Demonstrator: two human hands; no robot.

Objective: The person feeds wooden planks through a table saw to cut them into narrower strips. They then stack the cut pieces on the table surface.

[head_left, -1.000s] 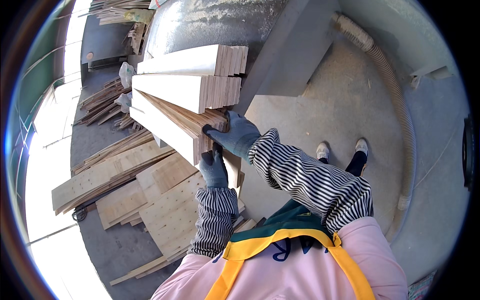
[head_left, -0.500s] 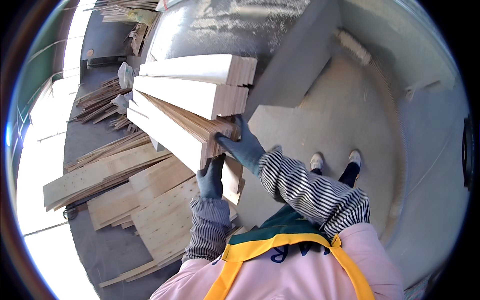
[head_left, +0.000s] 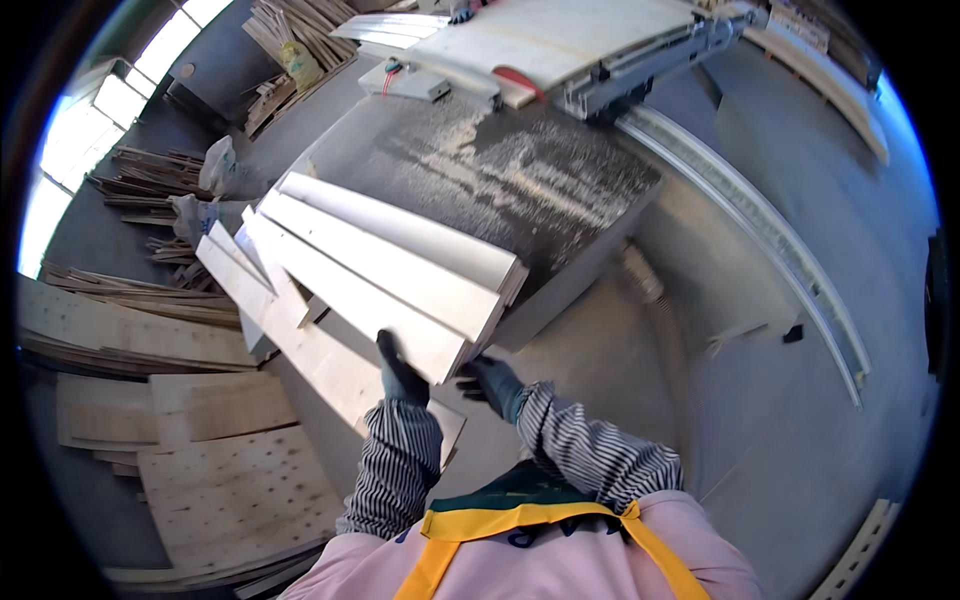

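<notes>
Several long white boards (head_left: 375, 260) lie stacked side by side, their near ends toward me, on the corner of a dark saw table (head_left: 520, 190). My left hand (head_left: 403, 378), in a dark grey glove, grips the long edge of the nearest stack close to its end; its fingers are partly hidden by the boards. Also gloved, my right hand (head_left: 490, 384) rests against the cut end of that stack with its fingers stretched and apart. Beneath the stack, a long pale board (head_left: 325, 370) slants down past my left hand.
Sawdust covers part of the saw table. Beyond it are a red guard (head_left: 518, 80), a sliding table (head_left: 560, 35) and a metal rail (head_left: 760, 210). Plywood sheets (head_left: 235, 490) and scrap strips (head_left: 160, 185) lie on the left floor. A hose (head_left: 645, 275) runs below the table.
My view has swung, bringing the far side of the saw into sight. The fanned near stack now lies closed up against its neighbours, and my right hand has slid to its end.
</notes>
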